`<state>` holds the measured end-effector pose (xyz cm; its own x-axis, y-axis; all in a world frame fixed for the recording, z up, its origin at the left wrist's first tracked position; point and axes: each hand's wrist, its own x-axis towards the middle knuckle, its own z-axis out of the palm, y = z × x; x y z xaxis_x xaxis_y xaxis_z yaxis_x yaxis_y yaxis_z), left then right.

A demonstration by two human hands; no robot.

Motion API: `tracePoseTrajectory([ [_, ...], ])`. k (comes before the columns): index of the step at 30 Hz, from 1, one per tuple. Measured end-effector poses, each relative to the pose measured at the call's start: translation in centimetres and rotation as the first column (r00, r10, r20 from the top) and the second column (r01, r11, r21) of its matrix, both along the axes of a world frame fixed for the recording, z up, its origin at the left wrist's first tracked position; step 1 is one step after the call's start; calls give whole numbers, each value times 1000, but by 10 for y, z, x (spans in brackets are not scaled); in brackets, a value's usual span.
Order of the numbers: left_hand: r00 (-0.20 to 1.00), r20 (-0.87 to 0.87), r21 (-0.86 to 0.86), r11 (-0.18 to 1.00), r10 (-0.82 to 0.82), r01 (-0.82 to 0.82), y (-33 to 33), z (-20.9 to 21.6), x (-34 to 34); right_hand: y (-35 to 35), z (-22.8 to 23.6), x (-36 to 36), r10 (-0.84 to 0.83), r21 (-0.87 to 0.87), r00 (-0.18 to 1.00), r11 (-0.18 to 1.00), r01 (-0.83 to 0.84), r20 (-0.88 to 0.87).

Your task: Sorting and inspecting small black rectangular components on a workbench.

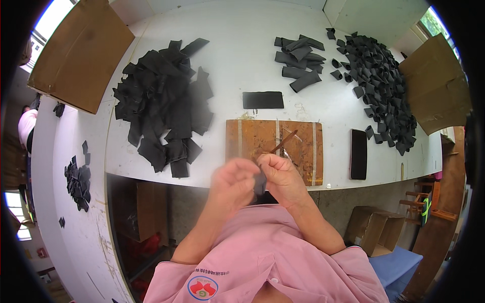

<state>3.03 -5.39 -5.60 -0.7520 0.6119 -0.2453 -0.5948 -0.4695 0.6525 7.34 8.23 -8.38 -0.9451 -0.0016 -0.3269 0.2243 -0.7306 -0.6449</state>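
Note:
In front of my chest, at the table's front edge, my hands are close together with a small black fabric piece point(259, 183) between them. My right hand point(284, 178) pinches its upper end between thumb and fingers. My left hand point(233, 183) is smeared by motion beside the piece, fingers bent; how it touches the fabric is unclear. A thin brown stick point(284, 142) slants over the worn brown board point(308, 164); its lower end meets my right fingertips, and whether I hold it is hidden. Beyond the board lies a flat black fabric strip point(262, 100).
At left spreads a large heap of black fabric strips point(161, 101). Several more strips point(303, 58) lie back right, near many small folded black pieces point(381, 91). A dark phone point(358, 154) rests right of the board. Cardboard boxes point(81, 55) point(434, 83) flank the white table point(227, 45).

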Motion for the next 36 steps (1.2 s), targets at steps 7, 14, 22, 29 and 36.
tracePoseTrajectory([
  [7,916,-399,-409,902,-40,-139,17,23,14,12,33,11,-106,265,972,951,161,-212],
  [14,905,-410,-184,961,116,-207,46,49,2,29,86,6,-46,820,901,396,413,-431],
  [22,878,349,625,779,-327,42,53,62,-42,70,94,-29,130,450,982,892,-56,-136],
  [29,790,533,519,854,-302,-25,48,-18,-40,67,31,-29,160,317,987,936,-152,2],
  [36,947,-315,-107,989,66,-105,60,22,-15,80,56,-47,403,485,915,808,-336,-37],
])
